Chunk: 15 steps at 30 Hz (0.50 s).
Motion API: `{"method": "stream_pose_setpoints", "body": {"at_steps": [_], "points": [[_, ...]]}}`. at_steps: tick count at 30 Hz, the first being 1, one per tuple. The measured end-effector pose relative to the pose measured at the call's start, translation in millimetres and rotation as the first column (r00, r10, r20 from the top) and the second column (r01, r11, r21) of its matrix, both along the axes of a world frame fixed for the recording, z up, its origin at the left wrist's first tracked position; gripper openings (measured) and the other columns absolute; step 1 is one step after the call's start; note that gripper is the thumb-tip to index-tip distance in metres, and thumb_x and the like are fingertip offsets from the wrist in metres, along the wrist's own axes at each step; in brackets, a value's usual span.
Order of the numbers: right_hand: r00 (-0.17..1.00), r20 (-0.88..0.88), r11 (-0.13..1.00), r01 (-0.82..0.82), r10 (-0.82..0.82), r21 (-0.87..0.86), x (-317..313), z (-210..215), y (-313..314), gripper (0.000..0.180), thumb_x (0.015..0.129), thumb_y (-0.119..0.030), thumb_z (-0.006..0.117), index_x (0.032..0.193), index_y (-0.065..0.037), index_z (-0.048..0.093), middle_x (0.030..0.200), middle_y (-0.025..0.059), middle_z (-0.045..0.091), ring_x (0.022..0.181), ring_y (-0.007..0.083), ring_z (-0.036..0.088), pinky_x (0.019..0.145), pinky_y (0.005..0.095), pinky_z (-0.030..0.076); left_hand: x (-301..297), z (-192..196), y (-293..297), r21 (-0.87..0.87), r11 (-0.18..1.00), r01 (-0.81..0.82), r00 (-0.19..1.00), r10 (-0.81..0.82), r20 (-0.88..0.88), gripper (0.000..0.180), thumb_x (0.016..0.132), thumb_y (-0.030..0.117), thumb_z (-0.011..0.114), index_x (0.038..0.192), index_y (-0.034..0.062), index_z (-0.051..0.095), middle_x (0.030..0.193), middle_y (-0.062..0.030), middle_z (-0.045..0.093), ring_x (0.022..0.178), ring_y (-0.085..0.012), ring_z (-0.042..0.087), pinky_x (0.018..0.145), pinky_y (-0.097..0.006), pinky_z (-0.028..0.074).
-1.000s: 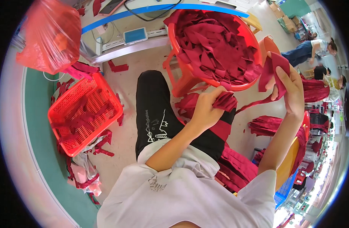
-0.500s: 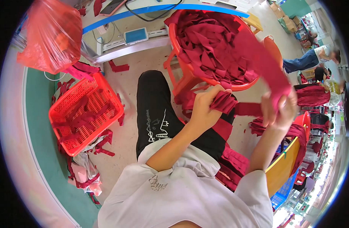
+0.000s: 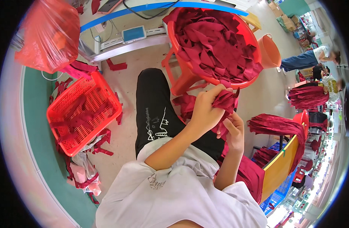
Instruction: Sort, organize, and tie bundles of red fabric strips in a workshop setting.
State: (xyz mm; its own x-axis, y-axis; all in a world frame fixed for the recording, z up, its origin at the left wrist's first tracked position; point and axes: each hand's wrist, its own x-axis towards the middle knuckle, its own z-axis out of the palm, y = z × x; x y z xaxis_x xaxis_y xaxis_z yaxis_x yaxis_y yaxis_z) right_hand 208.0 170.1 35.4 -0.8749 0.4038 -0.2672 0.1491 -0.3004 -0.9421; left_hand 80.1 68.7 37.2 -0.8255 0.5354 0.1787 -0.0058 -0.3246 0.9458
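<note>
My left hand (image 3: pixel 208 108) is closed around a folded bunch of dark red fabric strips (image 3: pixel 225 100), just in front of a red plastic basin (image 3: pixel 174 43). Close beneath the bunch is my right hand (image 3: pixel 234 131), its fingers bent and pinching part of the red fabric. The exact edge it grips is partly hidden by the fingers. Heaped high in the basin are many loose red fabric pieces (image 3: pixel 216 45). More red cloth (image 3: pixel 250 173) lies beside my right thigh, partly covered by my arm.
A red perforated basket (image 3: pixel 117 114) with scattered strips stands on the left, below a hanging red plastic bag (image 3: pixel 49 38). At right are a yellow board (image 3: pixel 279 171) draped with red cloth and an orange bucket (image 3: pixel 269 51). People (image 3: pixel 320 55) are farther off.
My right hand has dropped leftward from its raised, blurred position to beside my left hand. The long strip that stretched across the basin's right side is now down near the bunch.
</note>
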Motion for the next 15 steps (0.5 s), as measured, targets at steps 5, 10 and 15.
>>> {"method": "stream_pose_setpoints", "body": {"at_steps": [5, 10, 15], "points": [[0.996, -0.064, 0.998, -0.059, 0.059, -0.001, -2, -7, 6, 0.016, 0.096, -0.005, 0.051, 0.106, 0.005, 0.059, 0.081, 0.0102, 0.065, 0.062, 0.0145, 0.062, 0.052, 0.0266, 0.052, 0, 3, -1, -0.036, 0.999, 0.009, 1.0, -0.009, -0.015, 0.03, 0.075, -0.006, 0.055, 0.104, -0.0052, 0.061, 0.084, -0.0115, 0.068, 0.079, -0.0123, 0.063, 0.075, -0.027, 0.049], [0.998, -0.049, 0.999, 0.04, -0.04, 0.017, -7, -4, 0, 0.015, 0.095, -0.008, 0.051, 0.101, 0.004, 0.059, 0.081, 0.0088, 0.065, 0.064, 0.0131, 0.062, 0.055, 0.0268, 0.053, 1, -3, 3, -0.004, 1.0, 0.003, 1.0, -0.003, -0.025, 0.03, 0.077, -0.003, 0.054, 0.106, -0.0052, 0.062, 0.091, -0.0102, 0.069, 0.084, -0.0131, 0.064, 0.078, -0.027, 0.049], [0.999, -0.038, 1.0, 0.026, -0.027, -0.014, -8, -13, 1, 0.013, 0.095, -0.007, 0.051, 0.099, 0.003, 0.058, 0.08, 0.0072, 0.064, 0.064, 0.012, 0.061, 0.057, 0.0263, 0.052, 0, -19, 13, 0.102, 0.994, -0.025, 0.997, 0.017, 0.079, 0.02, 0.081, 0.003, 0.056, 0.099, -0.0008, 0.061, 0.066, -0.0123, 0.056, 0.06, -0.0124, 0.051, 0.058, -0.03, 0.042]]}}
